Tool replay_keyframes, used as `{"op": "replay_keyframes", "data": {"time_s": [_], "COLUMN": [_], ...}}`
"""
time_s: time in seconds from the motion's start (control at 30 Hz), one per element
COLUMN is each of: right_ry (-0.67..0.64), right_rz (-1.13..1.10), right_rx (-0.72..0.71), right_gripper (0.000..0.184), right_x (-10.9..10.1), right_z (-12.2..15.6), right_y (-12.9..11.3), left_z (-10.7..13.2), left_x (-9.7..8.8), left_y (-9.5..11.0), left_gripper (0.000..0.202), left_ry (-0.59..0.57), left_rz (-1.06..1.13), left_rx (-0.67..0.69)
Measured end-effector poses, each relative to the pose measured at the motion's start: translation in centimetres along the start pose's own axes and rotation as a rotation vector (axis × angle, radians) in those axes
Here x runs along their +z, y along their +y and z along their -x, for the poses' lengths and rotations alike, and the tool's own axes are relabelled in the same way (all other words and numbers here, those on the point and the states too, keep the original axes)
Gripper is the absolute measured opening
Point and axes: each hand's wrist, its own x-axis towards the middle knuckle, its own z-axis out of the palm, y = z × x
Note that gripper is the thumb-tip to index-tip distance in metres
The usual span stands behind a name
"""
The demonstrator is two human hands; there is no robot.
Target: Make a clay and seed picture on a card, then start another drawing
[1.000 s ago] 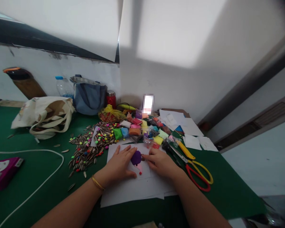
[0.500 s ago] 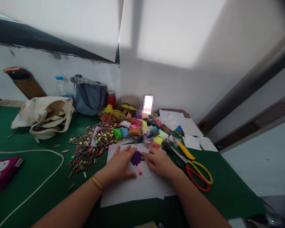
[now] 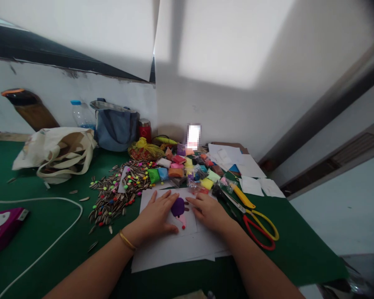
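On a small white sheet of paper (image 3: 188,226) lies a flat clay figure: a purple rounded body (image 3: 177,207), a pink pointed part (image 3: 181,219) with a dark dot, and a red ball (image 3: 183,227) at its tip. Short brown strips (image 3: 186,206) stick out from the body's right side. My left hand (image 3: 158,214) rests flat on the paper, fingers spread, along the figure's left edge. My right hand (image 3: 210,211) is on the right, its index finger stretched out and its tip at the brown strips. Nothing shows held in either hand.
Sunflower seeds (image 3: 112,203) with coloured balls are heaped on the left. Several coloured clay packets (image 3: 176,172) lie behind the paper. Scissors (image 3: 249,218) and a yellow-handled cutter (image 3: 244,196) are at the right. A white cable (image 3: 81,211) and bags (image 3: 116,126) lie further left.
My right index fingertip has shifted slightly, and more of the brown strips shows beside the purple body. My left hand stays in place. The whole view has shifted very slightly.
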Motion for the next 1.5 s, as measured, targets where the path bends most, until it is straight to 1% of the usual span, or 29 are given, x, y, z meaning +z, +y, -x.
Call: {"op": "replay_keyframes", "data": {"time_s": [0.07, 0.2, 0.43, 0.63, 0.83, 1.0, 1.13, 1.23, 1.3, 1.43, 1.5], "right_ry": [0.016, -0.011, -0.003, 0.004, 0.042, 0.019, 0.008, 0.024, 0.036, 0.053, 0.036], "right_rz": [-0.006, -0.001, 0.027, 0.094, 0.05, 0.036, 0.039, 0.023, 0.019, -0.005, -0.023], "right_rx": [0.003, -0.039, -0.044, -0.061, -0.077, -0.08, -0.08, -0.077, -0.076, -0.116, -0.14], "right_gripper": [0.04, 0.037, 0.035, 0.03, 0.03, 0.04, 0.038, 0.036, 0.032, 0.029, 0.03], "right_x": [0.04, 0.04, -0.09, -0.48, -0.32, 0.08, 0.15, -0.14, -0.33, -0.36, -0.27], "right_z": [-0.03, -0.16, -0.14, -0.07, -0.08, -0.16, -0.28, -0.26, -0.2, -0.08, -0.04], "right_y": [0.03, -0.16, -0.08, 0.04, 0.02, -0.12, -0.27, -0.24, -0.15, 0.03, 0.06], "left_z": [-0.02, -0.03, 0.01, 0.0, 0.01, -0.04, -0.04, -0.02, -0.02, -0.04, -0.03], "left_x": [0.13, 0.21, -0.24, -0.13, -0.31, -0.44, -0.31, -0.46, -0.61, -0.64, -0.53], "left_y": [-0.15, -0.26, 0.13, 0.0, 0.15, 0.16, -0.04, 0.07, 0.2, 0.15, 0.02], "left_gripper": [0.108, 0.11, 0.107, 0.108, 0.107, 0.106, 0.11, 0.109, 0.108, 0.107, 0.109], "left_ry": [0.002, 0.01, -0.006, -0.001, -0.009, -0.009, 0.002, 0.002, -0.008, -0.005, 0.006], "left_rz": [-0.001, 0.009, 0.016, 0.018, 0.021, 0.031, 0.038, 0.036, 0.031, 0.036, 0.045], "left_rx": [0.004, 0.012, -0.007, 0.0, -0.004, -0.001, 0.01, 0.01, -0.004, -0.008, 0.004]}}
